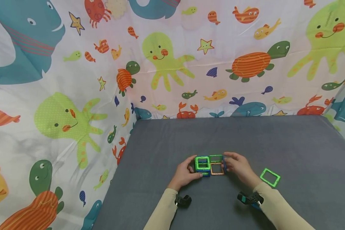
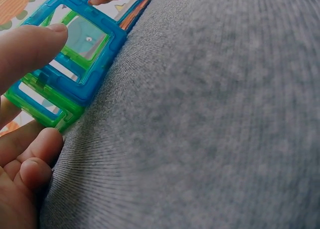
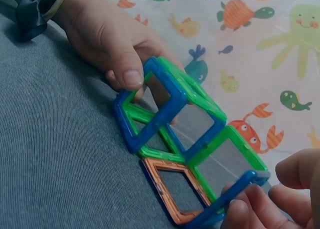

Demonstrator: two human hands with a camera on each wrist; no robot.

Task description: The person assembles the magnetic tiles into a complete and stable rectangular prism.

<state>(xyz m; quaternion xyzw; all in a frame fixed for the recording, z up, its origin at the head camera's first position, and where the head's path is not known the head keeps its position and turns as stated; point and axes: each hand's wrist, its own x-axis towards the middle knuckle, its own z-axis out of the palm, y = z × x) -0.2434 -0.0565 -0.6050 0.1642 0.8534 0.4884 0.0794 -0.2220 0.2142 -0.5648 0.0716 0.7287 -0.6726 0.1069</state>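
Left hand (image 1: 183, 175) has fingers clamped on the cube (image 1: 203, 163); right hand (image 1: 241, 167) pinches 1 blue square (image 3: 229, 195)

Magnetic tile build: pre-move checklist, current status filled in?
1. Left hand gripping the cube: ok.
2. Right hand holding the blue end tile: ok.
3. Orange tile flat on the grey surface: ok.
4. Top above the orange tile covered: not ok, open.
5. Loose green tile joined to the build: not ok, lies apart near the right forearm.
6. All magnet seams fully seated: cannot tell.
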